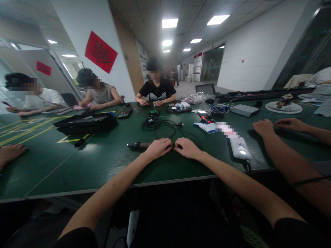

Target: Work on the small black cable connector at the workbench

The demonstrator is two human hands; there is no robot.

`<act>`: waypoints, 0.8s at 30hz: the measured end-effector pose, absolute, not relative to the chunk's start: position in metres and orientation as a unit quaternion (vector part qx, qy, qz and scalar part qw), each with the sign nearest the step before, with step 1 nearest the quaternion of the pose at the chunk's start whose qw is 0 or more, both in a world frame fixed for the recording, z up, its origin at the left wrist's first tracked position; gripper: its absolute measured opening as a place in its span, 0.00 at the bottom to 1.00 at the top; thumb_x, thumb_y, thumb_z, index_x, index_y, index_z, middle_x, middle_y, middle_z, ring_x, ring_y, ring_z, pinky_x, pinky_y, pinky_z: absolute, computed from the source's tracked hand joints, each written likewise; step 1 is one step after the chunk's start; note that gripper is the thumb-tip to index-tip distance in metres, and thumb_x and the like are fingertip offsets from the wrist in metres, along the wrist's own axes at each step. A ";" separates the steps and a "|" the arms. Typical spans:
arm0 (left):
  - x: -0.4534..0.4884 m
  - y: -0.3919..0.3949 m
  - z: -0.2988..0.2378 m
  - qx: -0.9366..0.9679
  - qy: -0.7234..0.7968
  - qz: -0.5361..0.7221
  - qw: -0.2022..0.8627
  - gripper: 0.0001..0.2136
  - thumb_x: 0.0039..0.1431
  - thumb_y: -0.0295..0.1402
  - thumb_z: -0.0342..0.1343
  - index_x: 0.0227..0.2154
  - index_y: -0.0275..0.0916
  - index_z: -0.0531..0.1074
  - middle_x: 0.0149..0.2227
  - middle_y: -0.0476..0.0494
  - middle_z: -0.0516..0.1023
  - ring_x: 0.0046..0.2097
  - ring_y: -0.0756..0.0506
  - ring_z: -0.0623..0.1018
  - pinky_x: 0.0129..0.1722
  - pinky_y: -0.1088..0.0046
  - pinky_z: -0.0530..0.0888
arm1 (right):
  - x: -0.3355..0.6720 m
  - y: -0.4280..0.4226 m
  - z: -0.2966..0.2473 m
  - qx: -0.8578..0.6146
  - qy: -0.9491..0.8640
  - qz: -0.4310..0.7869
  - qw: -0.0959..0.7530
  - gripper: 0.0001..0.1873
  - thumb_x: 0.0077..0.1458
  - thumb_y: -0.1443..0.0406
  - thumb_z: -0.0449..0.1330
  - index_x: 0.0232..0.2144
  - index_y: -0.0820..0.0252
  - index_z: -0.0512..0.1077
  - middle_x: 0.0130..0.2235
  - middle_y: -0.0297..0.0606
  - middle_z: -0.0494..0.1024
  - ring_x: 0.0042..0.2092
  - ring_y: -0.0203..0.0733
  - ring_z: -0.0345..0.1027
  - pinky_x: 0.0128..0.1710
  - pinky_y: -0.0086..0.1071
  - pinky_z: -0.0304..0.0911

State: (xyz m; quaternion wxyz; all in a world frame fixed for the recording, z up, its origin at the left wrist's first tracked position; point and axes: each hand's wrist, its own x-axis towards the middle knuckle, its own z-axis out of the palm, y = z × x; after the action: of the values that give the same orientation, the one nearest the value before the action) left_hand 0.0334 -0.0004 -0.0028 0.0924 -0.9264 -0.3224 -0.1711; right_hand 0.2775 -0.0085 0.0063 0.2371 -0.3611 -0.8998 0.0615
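On the green table in front of me lies an electric screwdriver [139, 145], a dark cylinder with its metal tip pointing left. My left hand [159, 148] is closed around its rear end. My right hand [188, 147] faces it closely, thumb and fingers pinched at the end of a black cable [190, 132]. A small connector shows between the fingertips of both hands; whether it is joined to the screwdriver is hidden. The cable loops away from my right hand to a coil [152, 123] with a plug [181, 124] just beyond.
A black tray [86, 122] stands at left. Rightward lie a blue-and-white packet [207, 127], a white oblong device [240, 148] with a cord, and a grey box [244, 110]. Co-workers' hands rest near both sides; several people sit across the green table [103, 162].
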 end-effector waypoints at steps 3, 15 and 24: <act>0.034 -0.002 -0.001 -0.921 -0.336 -0.175 0.087 0.09 0.72 0.40 0.52 0.48 0.43 0.71 0.45 0.43 0.78 0.46 0.43 0.78 0.45 0.66 0.76 | 0.277 -0.008 0.006 -0.361 -0.900 0.062 0.236 0.07 0.64 0.64 0.66 0.33 0.59 0.74 0.39 0.38 0.77 0.41 0.42 0.67 0.43 0.34 0.58; 0.034 0.002 -0.007 -0.921 -0.337 -0.170 0.098 0.08 0.73 0.39 0.51 0.46 0.42 0.71 0.44 0.43 0.77 0.45 0.43 0.79 0.44 0.67 0.75 | 0.277 -0.007 0.004 -0.363 -0.899 0.061 0.240 0.07 0.64 0.64 0.66 0.33 0.59 0.74 0.38 0.37 0.77 0.41 0.41 0.67 0.42 0.33 0.58; 0.034 -0.001 -0.002 -0.930 -0.316 -0.160 0.100 0.08 0.74 0.38 0.49 0.46 0.42 0.70 0.44 0.43 0.77 0.47 0.43 0.78 0.46 0.66 0.75 | 0.277 -0.008 0.005 -0.360 -0.899 0.061 0.242 0.07 0.64 0.64 0.66 0.33 0.59 0.74 0.38 0.37 0.77 0.41 0.41 0.67 0.43 0.33 0.58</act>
State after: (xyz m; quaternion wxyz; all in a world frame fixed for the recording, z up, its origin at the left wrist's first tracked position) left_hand 0.0335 -0.0013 -0.0025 0.0998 -0.9298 -0.3160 -0.1602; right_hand 0.2773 -0.0077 0.0047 0.2416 -0.3602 -0.8990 0.0610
